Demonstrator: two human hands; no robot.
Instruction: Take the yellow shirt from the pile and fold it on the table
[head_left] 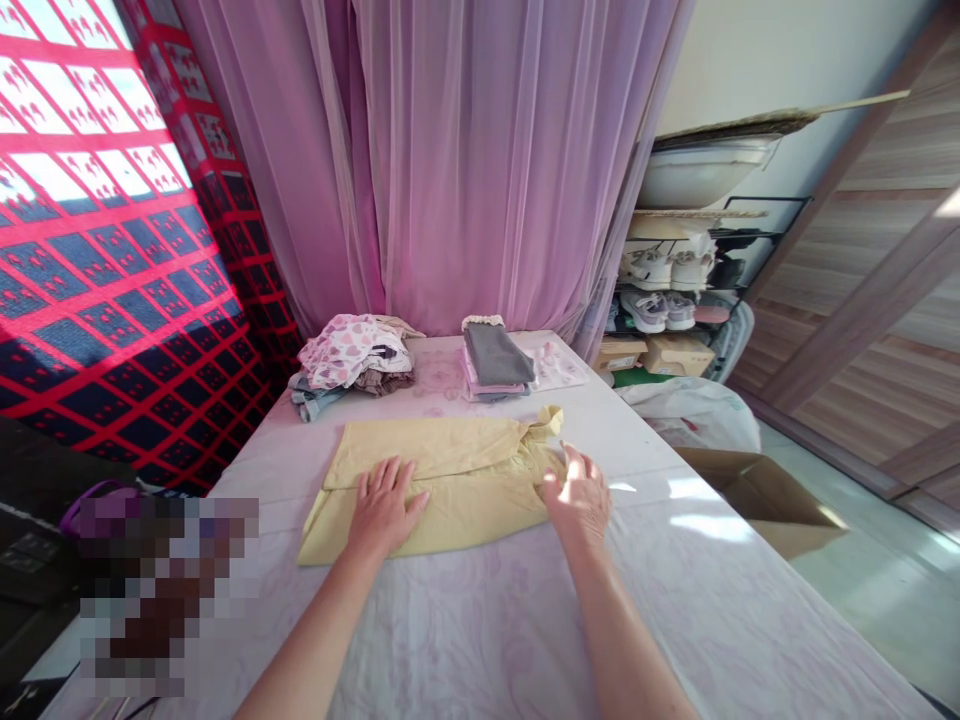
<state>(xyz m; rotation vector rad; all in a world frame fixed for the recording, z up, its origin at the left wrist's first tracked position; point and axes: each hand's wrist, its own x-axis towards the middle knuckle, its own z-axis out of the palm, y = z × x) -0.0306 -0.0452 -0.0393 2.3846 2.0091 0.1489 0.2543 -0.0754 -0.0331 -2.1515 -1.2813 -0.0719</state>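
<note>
A yellow garment (442,480) lies folded lengthwise on the bed, with a gathered end and a small strip of cloth sticking up at its right. My left hand (386,507) rests flat on its left half, fingers spread. At the gathered right end is my right hand (581,497), its thumb and fingers apart and slightly curved against the cloth's edge. Behind the garment, a neat stack of folded clothes (495,355) has a dark grey piece on top. To the left of that stack sits a loose heap of clothes (352,360), with a heart-patterned cloth uppermost.
The bed (480,640) has a pale floral sheet. Purple curtains (480,170) hang behind it, and a red-and-black patterned cloth (112,230) hangs at left. On the right are a shoe rack (660,275), an open cardboard box (772,490) and a wooden wardrobe (862,300).
</note>
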